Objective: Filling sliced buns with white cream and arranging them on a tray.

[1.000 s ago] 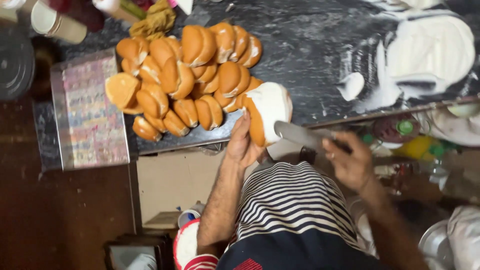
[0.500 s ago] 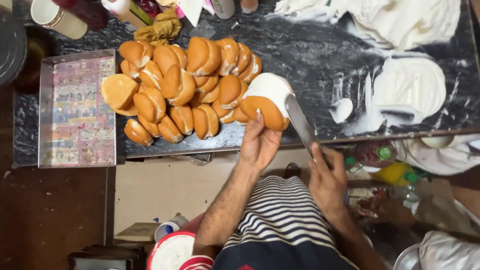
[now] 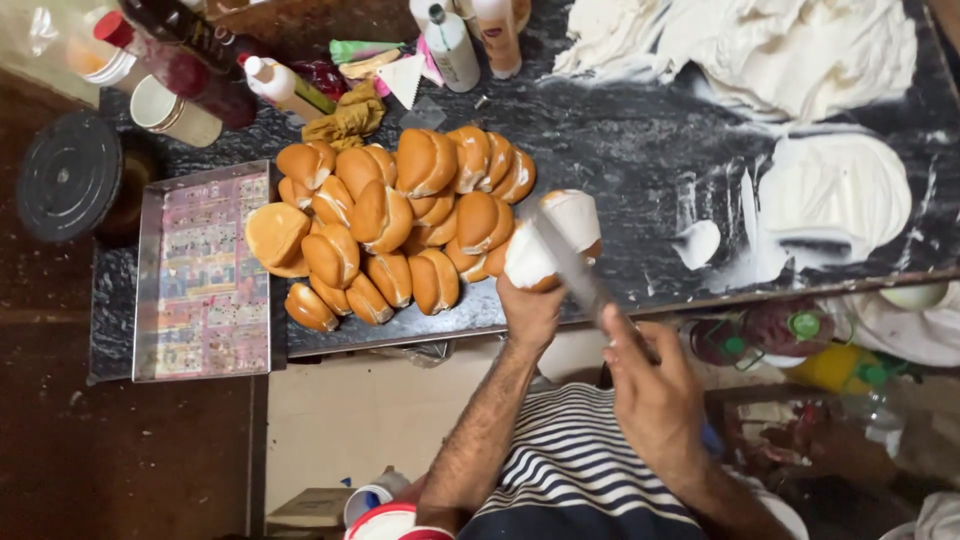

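Gripping a split round bun with white cream on its cut faces (image 3: 552, 238), the left hand (image 3: 530, 310) holds it up just above the near edge of the dark stone counter (image 3: 640, 150), right beside the heap of golden-brown buns (image 3: 390, 225). The right hand (image 3: 650, 390) is clenched around the handle of a long flat-bladed knife (image 3: 570, 265), whose blade lies across the open bun. Spreading well here seems to call for a steady bun, with the left fingers clear of the blade's edge, and for long, light strokes so the soft crumb does not tear. An even coat reaching the rim would probably look best. More cream lies well apart to the right, in a wide white smear on the counter (image 3: 835, 190). A paper-lined metal tray (image 3: 200, 275) touches the heap's left side, and squeeze bottles (image 3: 455, 45) stand at the far edge.
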